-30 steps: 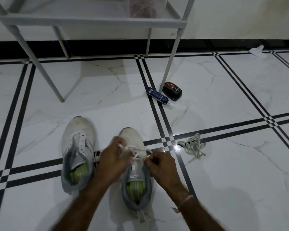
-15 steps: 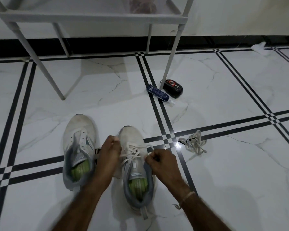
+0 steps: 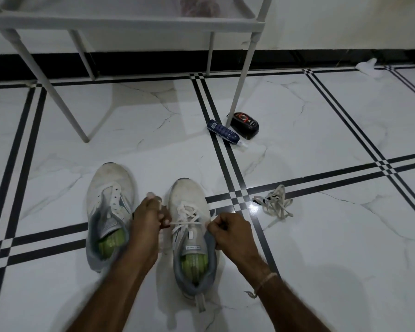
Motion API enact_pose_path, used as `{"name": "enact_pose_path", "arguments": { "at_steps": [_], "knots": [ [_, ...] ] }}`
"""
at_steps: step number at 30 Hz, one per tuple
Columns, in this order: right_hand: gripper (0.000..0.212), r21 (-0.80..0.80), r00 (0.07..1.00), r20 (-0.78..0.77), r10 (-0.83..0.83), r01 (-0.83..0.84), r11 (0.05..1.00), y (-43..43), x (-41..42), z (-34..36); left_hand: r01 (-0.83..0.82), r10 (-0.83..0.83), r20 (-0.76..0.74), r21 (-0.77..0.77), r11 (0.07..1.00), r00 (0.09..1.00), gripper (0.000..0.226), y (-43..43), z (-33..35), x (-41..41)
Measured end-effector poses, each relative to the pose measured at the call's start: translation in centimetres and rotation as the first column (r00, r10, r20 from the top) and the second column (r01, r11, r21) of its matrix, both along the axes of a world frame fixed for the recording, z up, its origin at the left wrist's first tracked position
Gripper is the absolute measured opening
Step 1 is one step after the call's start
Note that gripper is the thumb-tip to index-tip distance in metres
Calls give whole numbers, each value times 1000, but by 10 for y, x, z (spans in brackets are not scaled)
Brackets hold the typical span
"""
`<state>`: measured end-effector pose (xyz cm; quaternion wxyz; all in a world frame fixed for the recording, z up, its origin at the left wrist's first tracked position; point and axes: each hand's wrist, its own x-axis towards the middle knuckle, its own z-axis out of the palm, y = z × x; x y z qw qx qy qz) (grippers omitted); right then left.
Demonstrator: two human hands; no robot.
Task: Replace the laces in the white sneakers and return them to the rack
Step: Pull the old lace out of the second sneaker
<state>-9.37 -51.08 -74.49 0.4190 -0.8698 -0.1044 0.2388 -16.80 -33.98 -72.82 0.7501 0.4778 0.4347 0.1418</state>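
White lace [image 3: 186, 213] now runs taut across the laced sneaker [image 3: 189, 195], near on the floor; the left hand [image 3: 146, 220] and right hand [image 3: 229, 230], each fist pinching one end, have pulled apart from where they met a second ago. That tightening suggests this shoe is nearly done; the unlaced sneaker [image 3: 107, 188] waits left, beside it.

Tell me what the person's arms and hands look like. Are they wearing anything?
Both arms are bare, with no sleeves in view and no gloves. The left hand wears nothing that shows, though it is a bit blurred. The right hand has a thin, pale thread band round its wrist, with a loose knotted end hanging off it.
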Motion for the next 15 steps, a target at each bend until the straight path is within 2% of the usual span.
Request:
{"name": "enact_pose_path", "arguments": {
  "at_steps": [1,2,3,4,6,7,8,9,11,12,14,15],
  "knots": [
    [28,-4,1000,6,3,-3,1000,1,0,0,256,-206,-168,380,889,964,29,-2,-3,-2],
    [30,-7,1000,18,6,-5,1000,0,0,-1,497,-324,-377,628,599,868,25,-5,-8,-4],
    [32,-10,999,30,11,-11,1000,1,0,0,623,-343,-526,712,323,778,25,-7,-11,-3],
    [33,-11,999,35,18,-18,1000,1,-1,0,693,-352,-612,697,184,709,25,-9,-11,-1],
    [33,-5,999,16,28,-27,1000,3,-2,1,752,-309,-694,648,125,650,23,-14,-6,7],
    [32,-2,1000,6,28,-28,1000,3,-3,2,769,-275,-721,622,149,636,25,-14,-4,11],
    [32,-1,1000,1,24,-24,1000,4,-3,1,757,-257,-712,602,256,653,28,-13,-3,13],
    [31,0,1000,-1,20,-20,1000,4,-3,1,743,-245,-704,603,291,667,30,-12,-4,15],
    [31,8,1000,-3,25,-25,1000,3,-3,3,705,-292,-652,564,431,700,27,-11,-5,14],
    [31,10,1000,-3,28,-28,1000,3,-3,3,652,-314,-596,518,553,739,24,-9,-5,15],
    [30,21,1000,-8,21,-21,1000,3,-3,4,475,-353,-335,425,771,873,24,-8,-8,6],
    [30,26,1000,-11,16,-16,1000,4,-2,5,323,-285,-178,246,914,942,24,-10,-9,2]
  ]
}}
